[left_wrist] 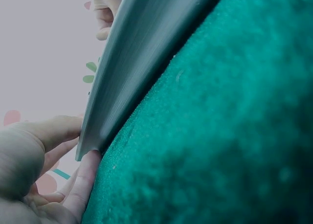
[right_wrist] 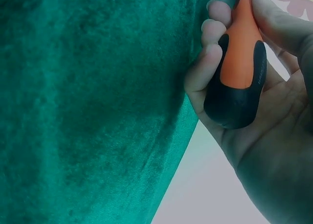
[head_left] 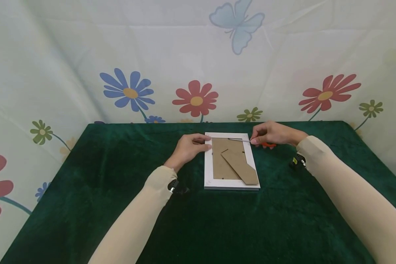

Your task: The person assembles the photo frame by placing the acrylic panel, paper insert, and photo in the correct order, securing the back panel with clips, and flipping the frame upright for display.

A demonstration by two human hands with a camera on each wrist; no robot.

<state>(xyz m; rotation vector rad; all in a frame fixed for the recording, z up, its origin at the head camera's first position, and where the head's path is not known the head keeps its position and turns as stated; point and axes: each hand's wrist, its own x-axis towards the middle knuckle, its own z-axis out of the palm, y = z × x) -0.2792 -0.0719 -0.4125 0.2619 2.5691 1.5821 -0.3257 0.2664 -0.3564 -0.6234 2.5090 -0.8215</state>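
A white picture frame (head_left: 208,165) lies face down, showing its brown backing board (head_left: 222,169) with a folded stand leg (head_left: 242,167) slanting toward the lower right. My left hand (head_left: 189,148) grips the upper part of its left side, thumb on the back face and fingers against the side (left_wrist: 88,177). In my right hand (head_left: 271,132) is a screwdriver with an orange and black handle (right_wrist: 239,62), fingers curled round it. Its thin metal shaft (head_left: 241,140) crosses the frame's upper right border, the tip close to the board's top edge. Small dark tabs (head_left: 243,152) sit along the board's edges.
Dark green velvety cloth (head_left: 118,183) covers the table under the frame. Behind it hangs a pale curtain (head_left: 171,47) printed with flowers and a butterfly. A small black camera device (head_left: 173,186) is strapped at the left wrist, another (head_left: 297,161) at the right.
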